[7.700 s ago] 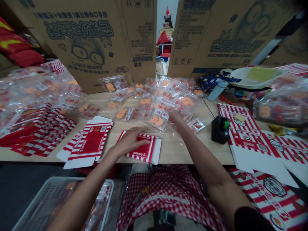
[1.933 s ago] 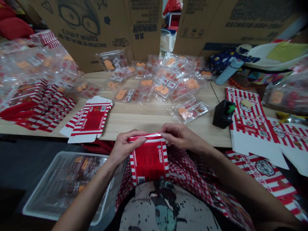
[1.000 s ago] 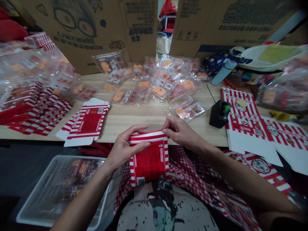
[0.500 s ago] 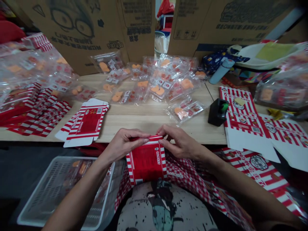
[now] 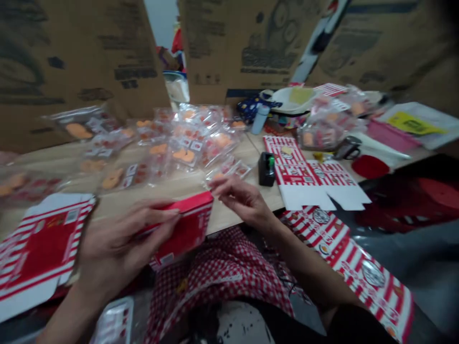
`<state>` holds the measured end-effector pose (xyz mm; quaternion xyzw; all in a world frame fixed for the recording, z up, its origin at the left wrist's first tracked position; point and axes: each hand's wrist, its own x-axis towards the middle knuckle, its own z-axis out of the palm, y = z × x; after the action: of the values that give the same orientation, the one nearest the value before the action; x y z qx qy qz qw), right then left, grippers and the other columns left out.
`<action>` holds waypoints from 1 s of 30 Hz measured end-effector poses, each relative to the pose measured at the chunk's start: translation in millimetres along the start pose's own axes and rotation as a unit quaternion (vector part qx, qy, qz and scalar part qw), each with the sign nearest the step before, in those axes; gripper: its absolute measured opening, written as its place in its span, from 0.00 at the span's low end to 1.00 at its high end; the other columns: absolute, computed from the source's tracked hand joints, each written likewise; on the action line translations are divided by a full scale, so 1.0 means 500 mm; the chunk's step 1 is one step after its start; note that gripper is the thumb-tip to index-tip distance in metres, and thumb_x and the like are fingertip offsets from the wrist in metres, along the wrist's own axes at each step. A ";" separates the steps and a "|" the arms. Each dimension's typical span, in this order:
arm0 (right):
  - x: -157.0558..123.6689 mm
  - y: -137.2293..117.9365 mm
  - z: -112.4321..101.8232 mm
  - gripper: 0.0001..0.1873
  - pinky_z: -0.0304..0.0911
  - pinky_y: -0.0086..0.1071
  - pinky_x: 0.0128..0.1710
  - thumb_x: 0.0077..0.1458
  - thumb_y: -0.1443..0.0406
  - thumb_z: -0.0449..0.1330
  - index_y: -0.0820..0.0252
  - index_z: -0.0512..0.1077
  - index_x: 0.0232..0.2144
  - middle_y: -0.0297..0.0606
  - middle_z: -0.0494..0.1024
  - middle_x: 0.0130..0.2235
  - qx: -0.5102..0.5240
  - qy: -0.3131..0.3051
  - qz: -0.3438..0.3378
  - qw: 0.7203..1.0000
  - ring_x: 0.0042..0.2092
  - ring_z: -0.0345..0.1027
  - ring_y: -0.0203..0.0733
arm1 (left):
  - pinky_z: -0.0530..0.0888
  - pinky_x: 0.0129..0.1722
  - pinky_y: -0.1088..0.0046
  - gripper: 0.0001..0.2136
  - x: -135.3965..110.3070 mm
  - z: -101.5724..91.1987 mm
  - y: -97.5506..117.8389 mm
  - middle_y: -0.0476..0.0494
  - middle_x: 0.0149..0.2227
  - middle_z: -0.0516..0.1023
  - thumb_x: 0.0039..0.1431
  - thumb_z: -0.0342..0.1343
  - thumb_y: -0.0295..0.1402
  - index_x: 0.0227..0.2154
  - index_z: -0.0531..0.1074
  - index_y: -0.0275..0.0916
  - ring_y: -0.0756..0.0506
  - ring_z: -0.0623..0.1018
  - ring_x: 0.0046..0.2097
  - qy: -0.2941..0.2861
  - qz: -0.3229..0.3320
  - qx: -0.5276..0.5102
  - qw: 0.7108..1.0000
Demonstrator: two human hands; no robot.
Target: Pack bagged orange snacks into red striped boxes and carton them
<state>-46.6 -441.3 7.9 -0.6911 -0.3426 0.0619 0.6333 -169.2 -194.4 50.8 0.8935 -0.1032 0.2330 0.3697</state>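
Observation:
A small red and white striped carton (image 5: pixel 182 229) is held over my lap at the front edge of the wooden table (image 5: pixel 222 217). My left hand (image 5: pixel 114 248) is wrapped round its left side, fingers curled over the top edge. At the carton's top right corner, my right hand (image 5: pixel 242 200) has its fingers pinched together on or just beside the corner. The picture is blurred by head motion.
Several clear packets (image 5: pixel 186 153) of orange and red pieces cover the table's middle. A flat striped carton (image 5: pixel 39 248) lies at the left, larger flat cartons (image 5: pixel 308 177) at the right beside a small black device (image 5: pixel 267 168). Big cardboard boxes (image 5: pixel 82 62) stand behind.
The view has swung to the right and blurred. The carton has tilted and shifted left in the frame, still in both hands. The plastic basket at lower left is nearly out of view.

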 end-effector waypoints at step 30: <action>-0.094 0.198 -0.191 0.08 0.67 0.35 0.36 0.44 0.63 0.61 0.55 0.64 0.21 0.36 0.72 0.27 -0.144 0.341 0.329 0.869 0.36 0.69 0.45 | 0.78 0.40 0.71 0.05 0.068 0.109 -0.056 0.45 0.42 0.83 0.62 0.61 0.34 0.38 0.79 0.43 0.45 0.82 0.39 -0.003 0.061 0.055 0.997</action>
<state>6.2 -543.2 -81.2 -0.8253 0.1373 -0.0227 0.5472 -110.9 -213.6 16.6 0.9052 -0.1460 0.2575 0.3048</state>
